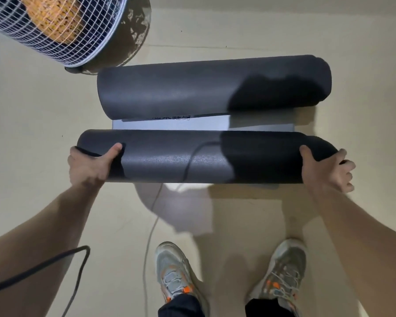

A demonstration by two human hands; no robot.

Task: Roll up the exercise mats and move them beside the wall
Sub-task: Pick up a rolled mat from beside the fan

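Two dark grey rolled exercise mats lie across the view. The near rolled mat (169, 161) is held off the floor at both ends. My left hand (89, 165) grips its left end with the thumb on top. My right hand (327, 168) grips its right end, fingers curled round the end. The far rolled mat (192, 90) lies on the floor close to the wall (261, 19). A flat light grey sheet (169, 125) with printed lettering shows between the two rolls.
A white wire-mesh basket (62, 28) with a tan object inside stands at the upper left, next to the far mat's left end. A thin cable (150, 225) runs across the floor toward my shoes (174, 271). A thick black cable (55, 259) crosses my left forearm.
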